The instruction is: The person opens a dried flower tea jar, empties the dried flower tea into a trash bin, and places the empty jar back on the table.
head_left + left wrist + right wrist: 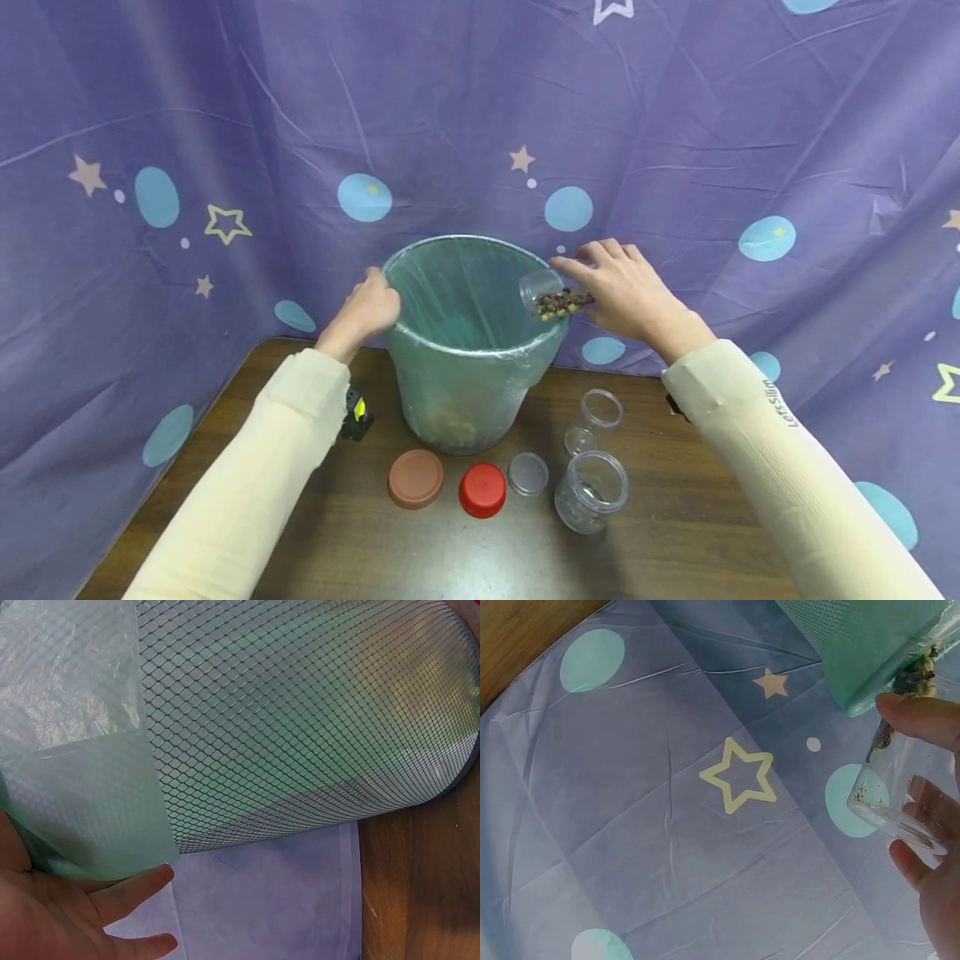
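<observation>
A mesh wastebasket [457,408] lined with a translucent green bag [82,802] stands upright on the table. My left hand [372,305] grips its rim on the left side, over the bag. In the left wrist view two fingers of the left hand [90,915] extend beside the bag's outer face. My right hand [630,292] holds a clear jar [531,287] tipped sideways, mouth toward the basket, at the right rim. Dried flower buds [558,303] lie along the jar's lower wall. The right wrist view shows the right hand's thumb and fingers around the jar [900,821], with fine crumbs near its base.
Before the basket lie a brownish-pink lid [416,478], a red lid [483,490] and a clear grey lid [528,474]. Two uncovered clear jars, one wide [581,504] and one slimmer [581,437], stand to their right. A purple curtain [465,108] hangs behind the wooden table [360,550].
</observation>
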Demonstrator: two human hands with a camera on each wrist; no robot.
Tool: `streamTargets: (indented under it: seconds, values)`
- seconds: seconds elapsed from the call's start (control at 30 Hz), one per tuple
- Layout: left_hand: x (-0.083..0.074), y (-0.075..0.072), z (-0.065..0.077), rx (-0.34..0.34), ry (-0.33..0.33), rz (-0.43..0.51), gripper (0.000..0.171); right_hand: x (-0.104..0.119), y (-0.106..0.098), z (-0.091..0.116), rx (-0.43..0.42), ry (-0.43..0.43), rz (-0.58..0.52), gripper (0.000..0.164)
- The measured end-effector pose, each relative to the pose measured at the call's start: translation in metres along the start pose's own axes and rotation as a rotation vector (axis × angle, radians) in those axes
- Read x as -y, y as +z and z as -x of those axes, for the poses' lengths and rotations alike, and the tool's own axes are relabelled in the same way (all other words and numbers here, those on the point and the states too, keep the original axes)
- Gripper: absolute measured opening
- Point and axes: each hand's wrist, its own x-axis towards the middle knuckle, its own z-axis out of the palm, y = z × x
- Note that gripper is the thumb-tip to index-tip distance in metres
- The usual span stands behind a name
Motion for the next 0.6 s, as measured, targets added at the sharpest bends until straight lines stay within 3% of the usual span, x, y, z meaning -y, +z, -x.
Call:
streamTargets:
  seconds: [0.6]
  values:
    - [0.0004, -0.0001, -0.0001, -0.003, 0.001, -0.001, 0.068, 0.0038, 0.0013, -0.0026, 0.001, -0.017, 0.050, 0.075]
